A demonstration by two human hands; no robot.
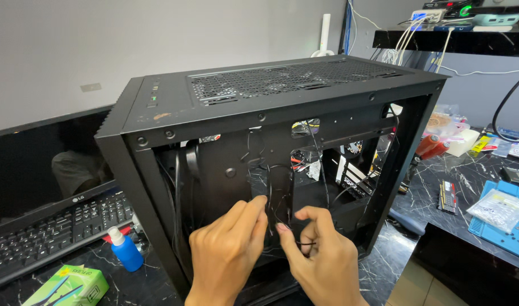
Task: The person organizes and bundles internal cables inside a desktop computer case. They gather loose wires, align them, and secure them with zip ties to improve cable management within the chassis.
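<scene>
1. Here, thin black cables (282, 209) loop against the back panel inside the open black computer case (157, 113), at frame centre.
2. The left hand (225, 255) pinches them with closed fingers; the right hand (322, 255) grips a strand just beside.
3. A blue bottle (125, 249) stands at eight o'clock of the hands, a keyboard (49, 232) beyond, and a blue mat (498, 212) at three o'clock.

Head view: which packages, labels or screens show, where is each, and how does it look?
Monitor: far left behind the keyboard, dark, switched off.
Green carton: bottom left corner, boxy, green and white.
Clear bag: right, on the blue mat, crinkled, whitish.
Yellow packet: right rear, small, flat.
</scene>
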